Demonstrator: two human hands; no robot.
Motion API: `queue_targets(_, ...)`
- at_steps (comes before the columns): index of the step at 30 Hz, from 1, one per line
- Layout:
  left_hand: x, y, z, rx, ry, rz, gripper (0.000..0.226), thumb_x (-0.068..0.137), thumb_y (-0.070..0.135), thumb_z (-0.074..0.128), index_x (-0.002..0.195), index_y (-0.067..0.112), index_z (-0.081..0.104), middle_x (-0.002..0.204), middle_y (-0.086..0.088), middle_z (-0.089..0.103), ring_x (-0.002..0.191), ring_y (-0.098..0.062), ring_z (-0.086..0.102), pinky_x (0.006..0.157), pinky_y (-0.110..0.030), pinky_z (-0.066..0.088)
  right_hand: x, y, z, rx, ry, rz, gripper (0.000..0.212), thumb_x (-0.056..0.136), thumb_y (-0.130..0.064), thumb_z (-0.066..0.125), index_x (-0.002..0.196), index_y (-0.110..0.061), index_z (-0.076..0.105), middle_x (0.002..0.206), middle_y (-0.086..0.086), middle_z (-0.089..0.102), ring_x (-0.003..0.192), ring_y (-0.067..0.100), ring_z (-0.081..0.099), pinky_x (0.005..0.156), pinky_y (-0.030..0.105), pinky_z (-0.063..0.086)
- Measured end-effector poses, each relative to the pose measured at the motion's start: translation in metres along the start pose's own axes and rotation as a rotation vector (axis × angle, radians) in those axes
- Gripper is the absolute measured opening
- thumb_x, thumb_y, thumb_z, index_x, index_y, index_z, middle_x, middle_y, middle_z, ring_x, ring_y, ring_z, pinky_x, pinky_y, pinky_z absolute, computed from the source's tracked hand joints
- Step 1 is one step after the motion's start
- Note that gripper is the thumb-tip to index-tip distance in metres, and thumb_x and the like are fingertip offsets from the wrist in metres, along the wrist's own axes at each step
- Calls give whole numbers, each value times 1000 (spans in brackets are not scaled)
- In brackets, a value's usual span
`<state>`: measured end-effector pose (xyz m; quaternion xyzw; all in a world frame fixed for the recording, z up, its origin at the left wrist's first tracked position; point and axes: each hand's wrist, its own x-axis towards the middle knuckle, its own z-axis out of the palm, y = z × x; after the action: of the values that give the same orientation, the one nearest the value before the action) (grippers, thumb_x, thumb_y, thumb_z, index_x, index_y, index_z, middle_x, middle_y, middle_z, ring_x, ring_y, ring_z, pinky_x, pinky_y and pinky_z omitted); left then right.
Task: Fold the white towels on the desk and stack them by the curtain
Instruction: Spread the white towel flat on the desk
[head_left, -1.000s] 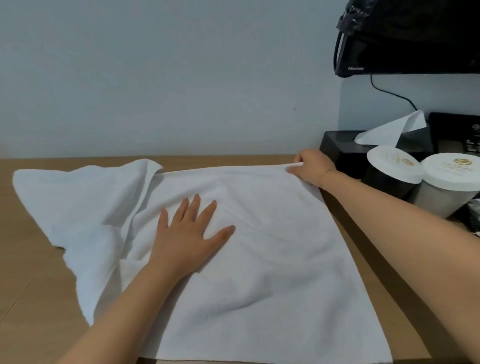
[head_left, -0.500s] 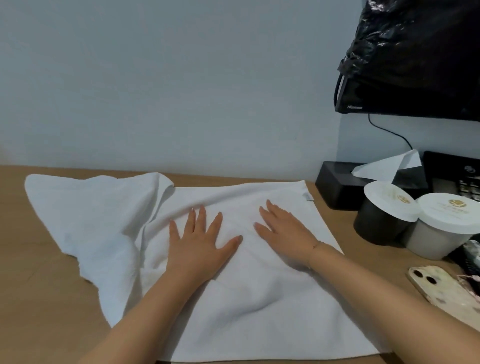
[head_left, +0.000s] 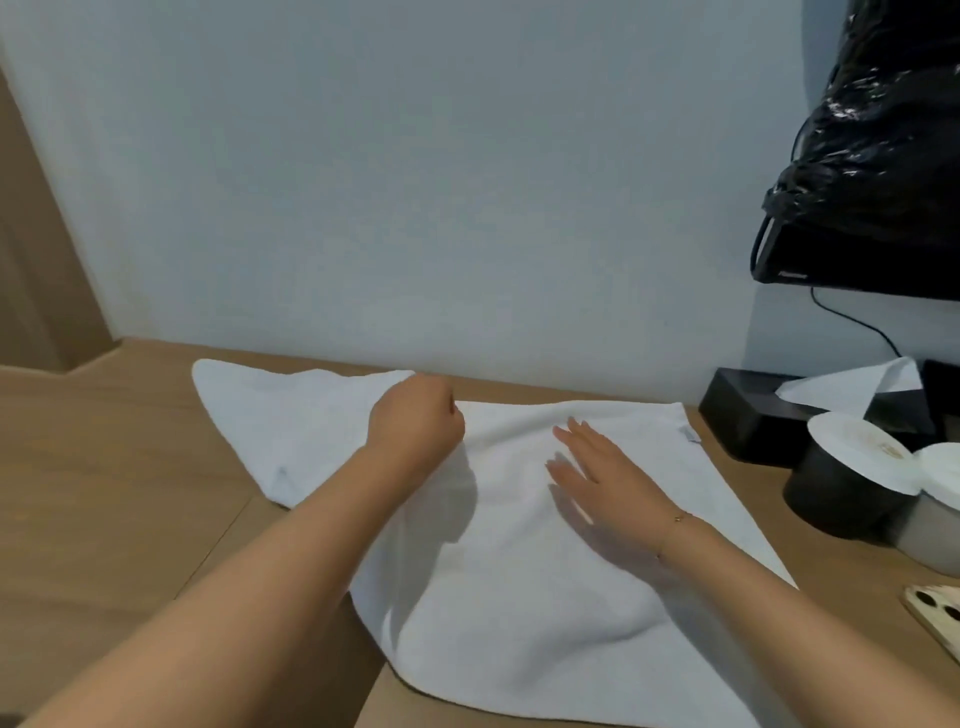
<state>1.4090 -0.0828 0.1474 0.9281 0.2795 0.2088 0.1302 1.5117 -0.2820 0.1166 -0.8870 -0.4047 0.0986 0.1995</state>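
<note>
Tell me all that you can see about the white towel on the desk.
The white towel is soft terry-like cloth, lying mostly flat and lightly wrinkled on the wooden desk. Its left part is bunched toward the wall. A small tag shows at its far right corner. The left hand grips its far edge; the right hand rests flat on it.

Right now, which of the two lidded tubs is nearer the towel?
The black tub, left of the grey tub. It stands closest to the towel and its right edge; the grey one sits behind it, further right.
</note>
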Motion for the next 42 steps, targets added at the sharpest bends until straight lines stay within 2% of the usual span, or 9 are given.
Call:
queue_targets(5,20,-42,25,216,-300,-143,47,97,44,48,133,15,44,132,-8,43,123,-28,42,92,-40,41,28,-58,42,64,19,-69,54,103,-42,35,153,-24,24,162,-7,8,148,7,4,117,23,5)
queue_targets(8,11,-64,45,337,-142,-179,47,98,55,37,129,20,43,128,-4,40,119,-25,40,78,-38,37,37,-67,75,10,40,-20,56,103,-47,27,154,-27,17,163,-7,3,149,8,1,118,27,-3)
queue_targets(11,11,-76,53,344,33,-131,30,103,41,32,121,22,46,120,-2,46,110,-22,45,69,-34,33,43,-63,86,-119,43,3,61,101,-52,22,155,-27,10,162,-7,-3,149,9,-4,117,29,-8)
queue_targets(15,17,-84,52,136,111,-155,30,105,35,31,110,16,53,108,-5,55,101,-26,52,68,-35,36,44,-63,88,-175,47,0,61,101,-52,22,155,-27,9,163,-6,-3,149,10,-4,118,31,-6)
queue_targets(21,-4,-102,12,-689,313,-288,37,102,31,44,81,2,51,71,-3,51,68,-19,47,62,-30,35,39,-65,82,-111,14,-34,58,102,-48,26,155,-25,15,163,-3,2,149,12,-1,118,31,-5)
queue_targets(25,-31,-129,-45,-846,497,-374,39,101,37,46,84,3,52,78,-10,54,73,-20,51,71,-38,46,25,-77,75,20,83,-141,50,102,-39,37,150,-22,32,161,-2,16,149,13,9,119,26,4)
queue_targets(29,-84,-159,-89,-917,601,-448,39,101,42,45,105,5,58,102,-20,63,86,-31,60,85,-53,51,6,-96,76,275,-27,-278,46,98,-42,47,143,-34,40,153,-25,22,145,1,13,120,28,13)
queue_targets(37,-175,-203,-91,-1020,710,-651,18,101,28,48,111,14,47,96,2,54,88,-14,54,72,-30,44,-9,-149,76,143,-180,-471,55,92,-55,44,143,-37,42,153,-25,25,140,-9,14,118,21,12)
queue_targets(42,-194,-220,-90,-1044,807,-726,34,96,8,53,123,19,35,108,3,54,90,-4,56,68,-19,43,2,-183,93,-99,-283,-516,62,94,-60,39,150,-40,25,159,-18,10,147,4,4,117,24,2)
